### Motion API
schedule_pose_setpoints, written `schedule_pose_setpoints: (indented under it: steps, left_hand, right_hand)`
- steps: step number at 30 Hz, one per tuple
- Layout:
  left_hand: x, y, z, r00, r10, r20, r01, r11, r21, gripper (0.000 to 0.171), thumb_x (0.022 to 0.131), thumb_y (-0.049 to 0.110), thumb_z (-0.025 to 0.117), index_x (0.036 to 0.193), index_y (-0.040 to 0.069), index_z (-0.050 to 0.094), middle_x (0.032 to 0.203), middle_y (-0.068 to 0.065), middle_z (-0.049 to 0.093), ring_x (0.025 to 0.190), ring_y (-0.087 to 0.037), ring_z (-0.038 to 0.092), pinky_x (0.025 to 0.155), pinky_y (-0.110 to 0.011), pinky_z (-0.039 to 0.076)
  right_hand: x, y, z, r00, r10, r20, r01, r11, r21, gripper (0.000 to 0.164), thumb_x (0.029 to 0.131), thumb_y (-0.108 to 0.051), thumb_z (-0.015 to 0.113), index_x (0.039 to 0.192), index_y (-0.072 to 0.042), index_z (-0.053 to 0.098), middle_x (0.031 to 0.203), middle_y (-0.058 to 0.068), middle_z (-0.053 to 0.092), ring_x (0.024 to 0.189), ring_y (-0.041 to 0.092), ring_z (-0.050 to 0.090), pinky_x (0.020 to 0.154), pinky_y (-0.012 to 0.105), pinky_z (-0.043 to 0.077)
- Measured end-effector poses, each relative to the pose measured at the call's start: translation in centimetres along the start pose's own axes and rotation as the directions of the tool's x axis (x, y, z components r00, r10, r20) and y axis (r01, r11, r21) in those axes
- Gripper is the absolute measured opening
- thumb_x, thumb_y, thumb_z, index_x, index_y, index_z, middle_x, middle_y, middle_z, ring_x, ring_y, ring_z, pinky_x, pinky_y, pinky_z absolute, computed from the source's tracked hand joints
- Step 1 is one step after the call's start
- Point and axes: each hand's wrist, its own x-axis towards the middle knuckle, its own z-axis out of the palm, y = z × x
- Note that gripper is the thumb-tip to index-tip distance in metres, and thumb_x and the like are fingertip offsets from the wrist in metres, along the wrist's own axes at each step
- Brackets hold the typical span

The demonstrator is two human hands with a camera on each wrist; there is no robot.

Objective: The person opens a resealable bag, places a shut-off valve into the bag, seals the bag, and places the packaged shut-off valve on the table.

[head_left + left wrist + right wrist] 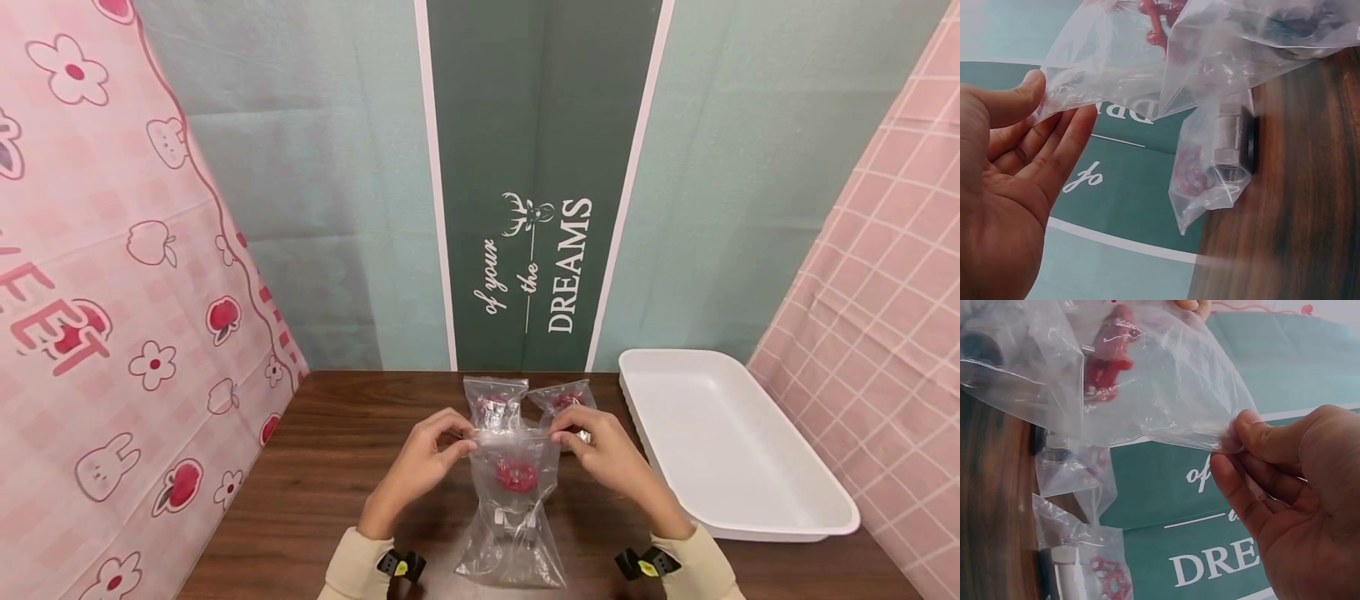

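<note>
A clear zip bag (517,550) stands on the wooden table, stretched upright between both hands. Inside it is a valve with a red handwheel (516,476) above a metal body (514,523). My left hand (429,454) pinches the bag's top left corner between thumb and fingers. At the top right corner, my right hand (600,450) pinches the film the same way. In the right wrist view the thumb presses the bag's edge against the index finger. Behind it are two more bagged valves, one bag (495,388) at the left and another bag (562,392) at the right.
A white plastic tray (738,450) lies at the right of the wooden table (315,483). A green printed cloth (525,125) hangs behind the table, with pink patterned cloth (172,333) at the left and pink checked cloth (877,275) at the right.
</note>
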Motion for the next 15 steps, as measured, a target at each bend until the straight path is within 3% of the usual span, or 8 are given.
schedule_pose_setpoints:
  steps: [6,15]
  left_hand:
    - [0.2,0.4,-0.1,0.997,0.046,-0.057,-0.044,0.999,0.022,0.011,0.093,0.009,0.081,0.098,0.016,0.074,0.096,0.003,0.070,0.083,-0.004,0.066,0.072,-0.025,0.059]
    - [0.5,1.5,-0.4,0.985,0.128,-0.118,-0.127,0.992,0.017,0.012,0.092,0.005,0.081,0.096,0.012,0.073,0.092,-0.002,0.070,0.081,-0.009,0.067,0.071,-0.025,0.060]
  right_hand:
    - [0.3,-0.4,-0.4,0.999,-0.047,-0.024,0.047,0.999,-0.015,0.019,0.085,0.002,0.084,0.092,-0.014,0.078,0.091,-0.002,0.075,0.086,0.006,0.068,0.077,0.030,0.059]
    - [0.9,-1.4,-1.4,0.991,-0.111,-0.076,0.109,0.994,-0.021,0.022,0.082,0.003,0.086,0.093,-0.015,0.079,0.092,-0.008,0.075,0.087,0.011,0.070,0.081,0.016,0.054]
